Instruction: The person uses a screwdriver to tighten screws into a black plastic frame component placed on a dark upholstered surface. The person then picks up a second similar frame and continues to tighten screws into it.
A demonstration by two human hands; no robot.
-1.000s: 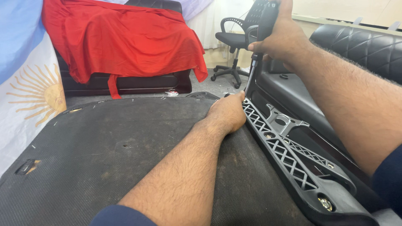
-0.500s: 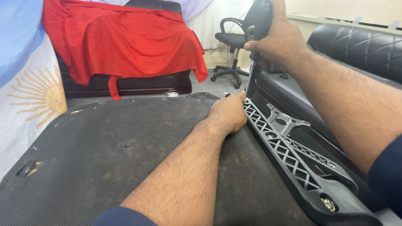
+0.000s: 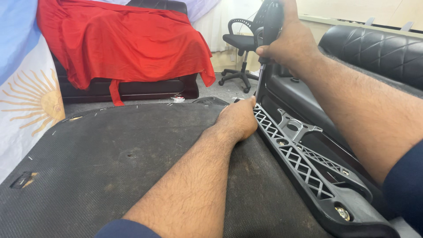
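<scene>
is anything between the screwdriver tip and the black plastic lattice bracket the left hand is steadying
Nothing visible blocks it. The right hand grips the black-handled screwdriver, whose shaft runs straight down to the top end of the black plastic lattice bracket. The left hand rests beside that end, not under the tip, though the contact point itself is hard to make out.

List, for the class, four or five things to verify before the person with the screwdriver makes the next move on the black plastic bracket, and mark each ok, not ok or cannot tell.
1. Right hand has a full grip on the screwdriver handle: ok.
2. Screwdriver shaft stands roughly upright over the far end of the black plastic bracket: ok.
3. Tip seated in a screw head: cannot tell, the tip is hidden.
4. Left hand presses on the dark fabric panel right beside the bracket, steadying it: ok.
5. Left fingers clear of the tip: not ok, they lie close to it.
</scene>
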